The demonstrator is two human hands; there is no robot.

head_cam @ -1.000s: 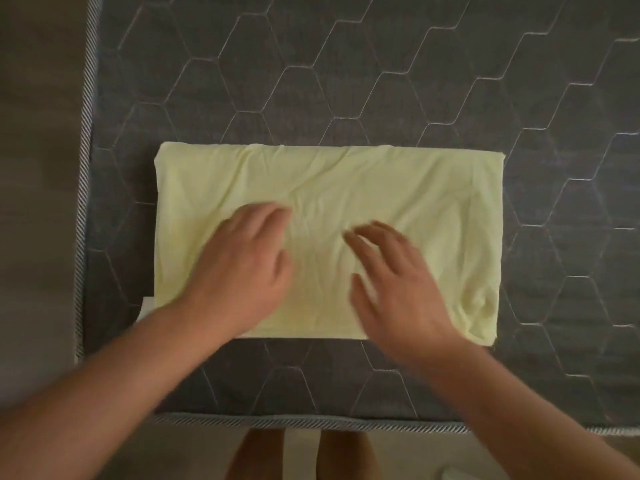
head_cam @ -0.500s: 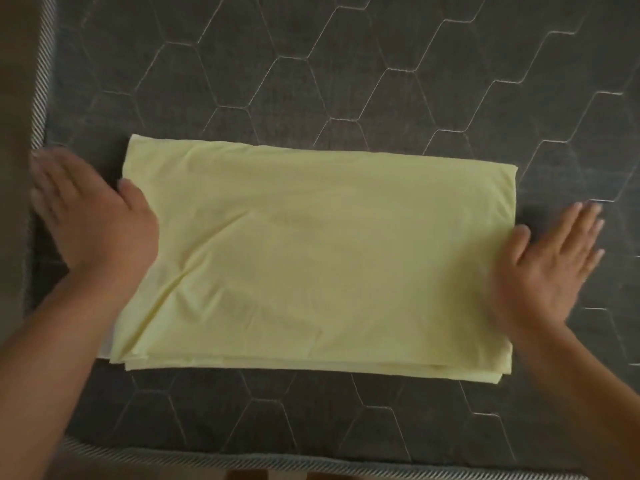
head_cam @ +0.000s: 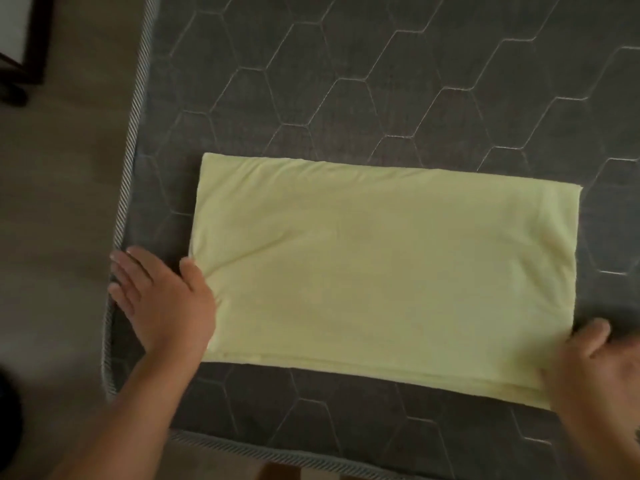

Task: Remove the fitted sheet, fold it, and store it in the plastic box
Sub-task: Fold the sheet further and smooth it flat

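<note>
Left hand (head_cam: 162, 303), fingers spread flat on the dark grey hexagon-quilted mattress (head_cam: 381, 81), thumb touching the folded pale yellow fitted sheet (head_cam: 381, 265); blurred right hand (head_cam: 599, 368), lower right, opened at the sheet's corner.

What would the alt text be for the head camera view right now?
A pale yellow folded sheet lies flat on a dark grey quilted mattress, seen from above. The left hand rests open at its left edge and the blurred right hand touches its near right corner.
</note>
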